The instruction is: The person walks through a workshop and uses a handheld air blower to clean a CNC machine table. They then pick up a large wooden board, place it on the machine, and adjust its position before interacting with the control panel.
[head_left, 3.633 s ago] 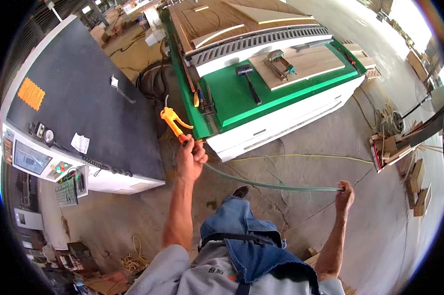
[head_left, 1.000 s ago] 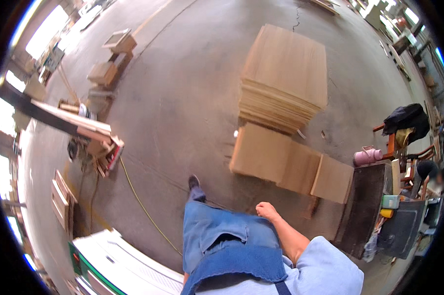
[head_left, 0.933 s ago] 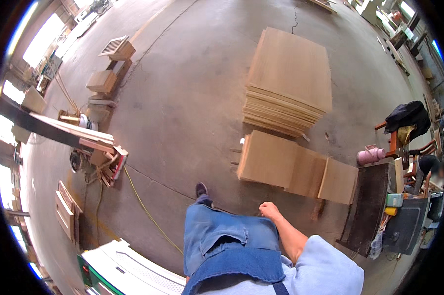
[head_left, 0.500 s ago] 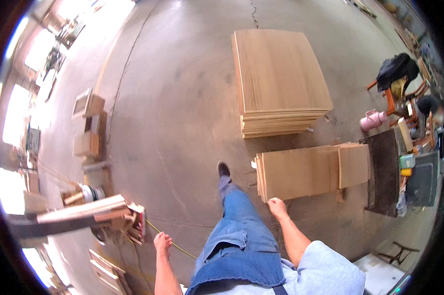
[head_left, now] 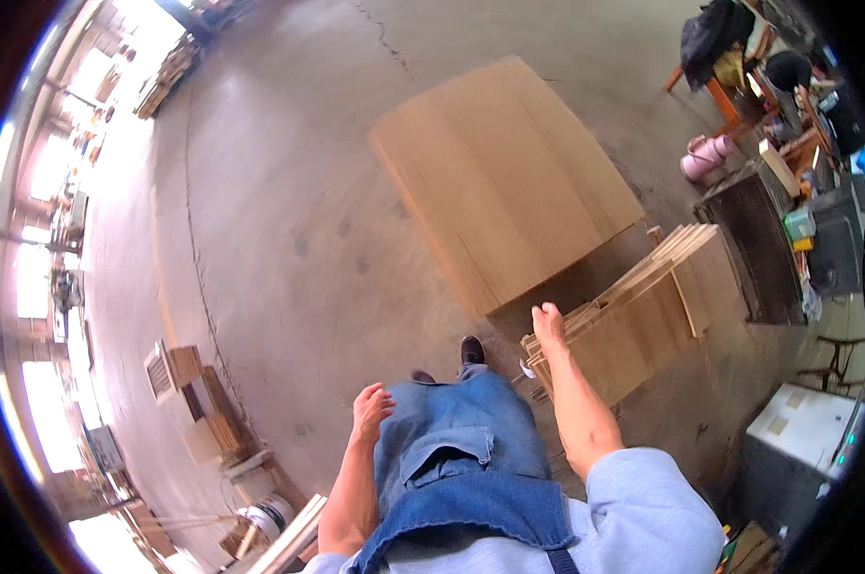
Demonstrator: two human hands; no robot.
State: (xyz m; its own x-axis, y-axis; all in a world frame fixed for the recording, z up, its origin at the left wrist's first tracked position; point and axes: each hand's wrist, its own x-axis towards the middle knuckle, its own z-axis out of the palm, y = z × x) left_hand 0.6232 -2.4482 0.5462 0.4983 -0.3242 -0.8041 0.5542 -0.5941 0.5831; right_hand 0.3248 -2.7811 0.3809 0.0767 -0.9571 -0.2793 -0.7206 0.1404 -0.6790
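My left hand (head_left: 372,409) hangs in front of the blue denim apron (head_left: 471,435), its fingers loosely bent and a little apart, with nothing seen in it. My right hand (head_left: 548,325) is curled into a loose fist with nothing visible inside. It is over the near left end of a low stack of narrow wooden boards (head_left: 633,330); whether it touches them I cannot tell. Just beyond lies a large stack of wide wooden panels (head_left: 514,182), its long side slanting toward my feet.
Small wooden frames and boxes (head_left: 198,392) stand on the floor at left. A pink thermos (head_left: 707,158), a dark panel (head_left: 753,239) and a chair with a dark jacket (head_left: 715,43) are on the right, near another person (head_left: 791,77). A white-topped cabinet (head_left: 804,426) stands at lower right.
My view has turned and moved closer to the panel stack, which now sits at a slant. Both hands have come up, and the right is now over the narrow boards' end.
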